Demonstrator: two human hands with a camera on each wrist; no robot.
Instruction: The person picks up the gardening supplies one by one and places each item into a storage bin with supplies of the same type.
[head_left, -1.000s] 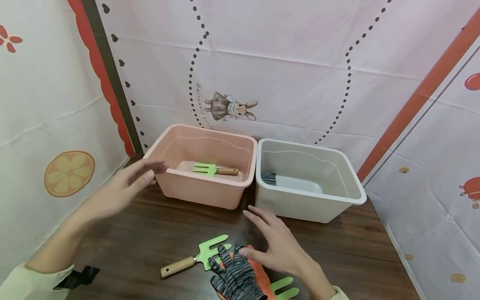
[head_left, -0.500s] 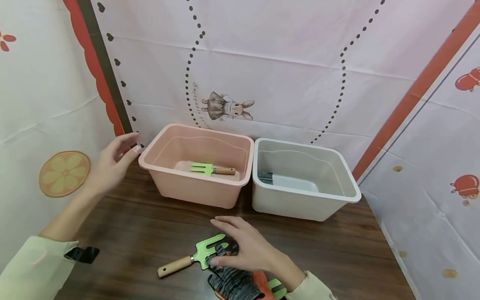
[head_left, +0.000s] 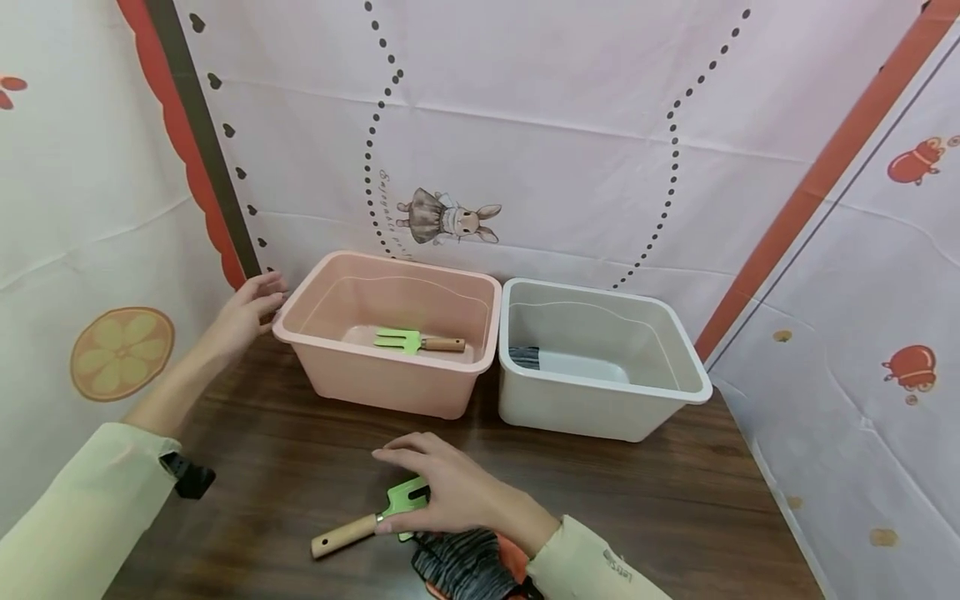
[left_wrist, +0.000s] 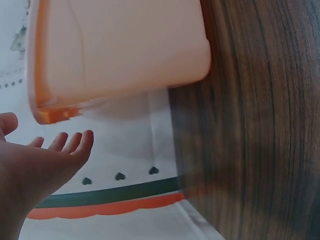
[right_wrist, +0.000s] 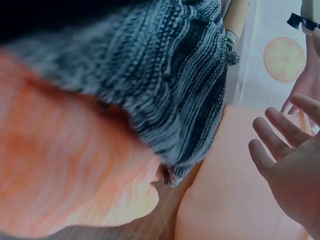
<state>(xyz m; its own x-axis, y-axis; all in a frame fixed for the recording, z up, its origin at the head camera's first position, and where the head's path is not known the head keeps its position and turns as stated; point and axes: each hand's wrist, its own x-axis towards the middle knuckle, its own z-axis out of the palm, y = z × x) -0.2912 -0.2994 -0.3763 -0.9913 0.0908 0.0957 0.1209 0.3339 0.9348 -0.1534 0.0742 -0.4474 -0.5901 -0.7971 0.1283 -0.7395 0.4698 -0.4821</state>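
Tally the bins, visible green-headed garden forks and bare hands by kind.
Bins: 2 (pink bin, pale grey bin)
Visible forks: 2 (fork inside the pink bin, partly hidden fork on the table)
Hands: 2 (left hand, right hand)
Total: 6

Soft, even head-view light, dimmer wrist views, grey glove [right_wrist: 180, 85] blurred where nearest — faint shadows across tabletop [left_wrist: 250, 100]

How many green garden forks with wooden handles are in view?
2: one green fork inside the pink plastic bin, another green fork on the brown wooden table, partly behind the right hand. More may be hidden.
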